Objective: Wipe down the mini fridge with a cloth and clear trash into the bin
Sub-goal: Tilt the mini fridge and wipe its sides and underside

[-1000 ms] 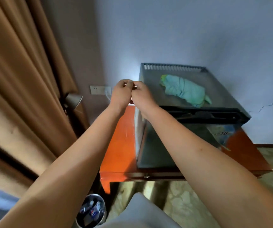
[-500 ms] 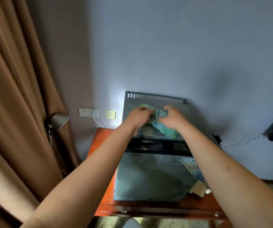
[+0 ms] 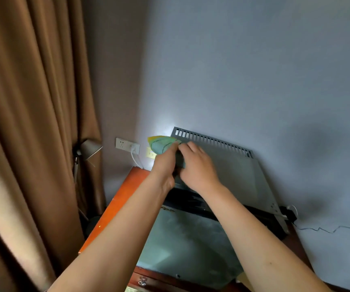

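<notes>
Head view: both hands, left hand (image 3: pixel 164 165) and right hand (image 3: pixel 198 167), fingers curled pinching green cloth (image 3: pixel 161 144) over far-left corner of mini fridge (image 3: pixel 236 175) on orange table (image 3: pixel 120 204).

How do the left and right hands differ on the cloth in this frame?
The left hand grips the green cloth from the fridge's left edge, knuckles upright; the right hand lies over the mini fridge top, palm down, fingers reaching the cloth. Both touch the cloth near the back-left corner.

fridge (image 3: pixel 228 175) on table (image 3: pixel 125 192)
</notes>
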`<act>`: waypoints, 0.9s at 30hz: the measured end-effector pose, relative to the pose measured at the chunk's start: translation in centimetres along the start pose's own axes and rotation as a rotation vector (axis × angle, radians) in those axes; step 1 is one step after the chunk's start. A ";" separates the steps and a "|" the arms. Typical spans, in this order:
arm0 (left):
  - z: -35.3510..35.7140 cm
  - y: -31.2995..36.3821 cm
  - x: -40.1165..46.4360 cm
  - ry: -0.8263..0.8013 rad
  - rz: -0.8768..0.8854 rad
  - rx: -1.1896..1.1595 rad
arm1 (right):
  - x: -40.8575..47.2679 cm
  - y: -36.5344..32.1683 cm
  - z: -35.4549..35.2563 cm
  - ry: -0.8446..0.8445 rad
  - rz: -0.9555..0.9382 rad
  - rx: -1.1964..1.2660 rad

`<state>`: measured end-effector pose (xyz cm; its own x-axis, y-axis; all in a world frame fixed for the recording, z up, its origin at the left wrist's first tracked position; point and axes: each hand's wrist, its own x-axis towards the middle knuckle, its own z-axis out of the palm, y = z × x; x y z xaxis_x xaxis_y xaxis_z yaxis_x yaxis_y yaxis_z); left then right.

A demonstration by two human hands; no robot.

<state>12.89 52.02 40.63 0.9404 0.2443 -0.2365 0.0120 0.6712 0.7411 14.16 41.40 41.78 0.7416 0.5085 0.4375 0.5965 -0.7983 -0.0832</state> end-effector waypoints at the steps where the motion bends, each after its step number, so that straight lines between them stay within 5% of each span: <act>1: -0.6 0.5 0.3 0.054 0.041 0.008 | 0.2 -0.7 0.0 -0.033 -0.022 0.039; 5: -3.9 2.7 1.6 0.210 0.149 0.105 | 1.4 -1.9 -1.0 -0.168 0.053 0.516; 10: -9.5 4.6 2.9 0.256 0.091 0.255 | 2.5 -0.5 -1.5 -0.016 0.299 0.743; 27: -16.8 0.1 7.6 -0.216 -0.112 0.516 | 4.3 -3.5 6.6 0.221 0.607 0.696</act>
<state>14.38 65.67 28.35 0.9714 0.0064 -0.2374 0.2288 0.2426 0.9428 17.29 48.48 37.98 0.9529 -0.0594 0.2973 0.2298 -0.4982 -0.8361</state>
